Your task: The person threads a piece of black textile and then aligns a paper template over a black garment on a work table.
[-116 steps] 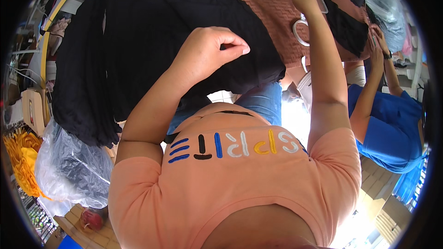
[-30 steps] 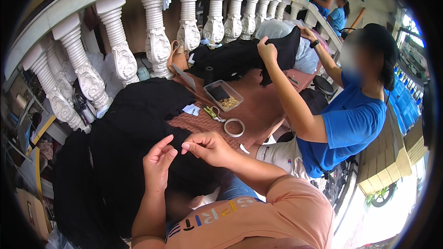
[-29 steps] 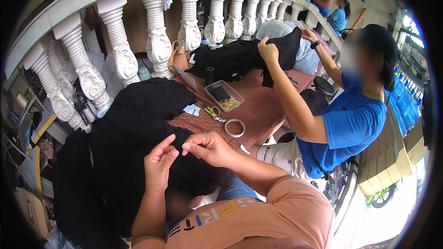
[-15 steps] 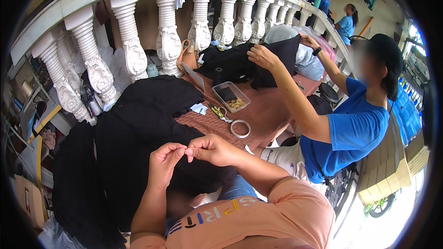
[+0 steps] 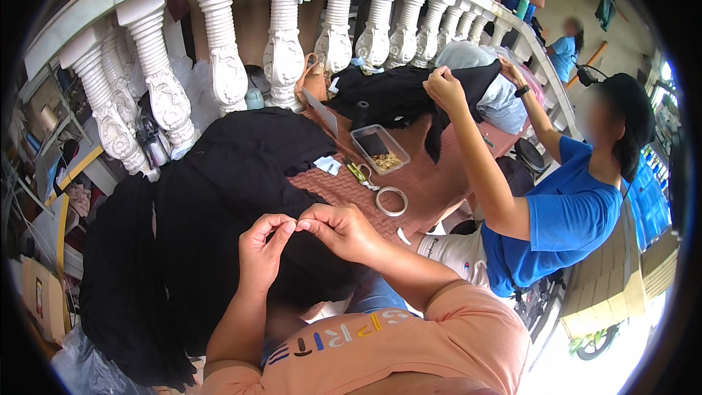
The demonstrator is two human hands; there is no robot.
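My left hand [image 5: 265, 246] and my right hand [image 5: 338, 230] meet fingertip to fingertip over my lap, each closed in a pinch. Whatever sits between the fingertips is too small to make out. Beneath and beyond them spreads a large heap of black cloth [image 5: 212, 197], draping off the table toward the left. Past my right hand lie a roll of white tape [image 5: 392, 202] and small yellow-green thread snips [image 5: 355, 171]. A white label [image 5: 328, 165] rests by the cloth's edge. Farther back stands a clear plastic box [image 5: 395, 149] with small gold-coloured pieces and something black inside.
A co-worker in a blue shirt [image 5: 574, 201] sits at the right, holding up black cloth [image 5: 468, 84] with both hands. The table has a brown cover [image 5: 428, 175]. White balusters [image 5: 284, 44] line its far side. Plastic bags [image 5: 504, 106] stand at the back right.
My hands stay pinched together, with the right fingers shifted slightly. The view has turned a little. The co-worker's black cloth has changed shape, a strip now hanging down.
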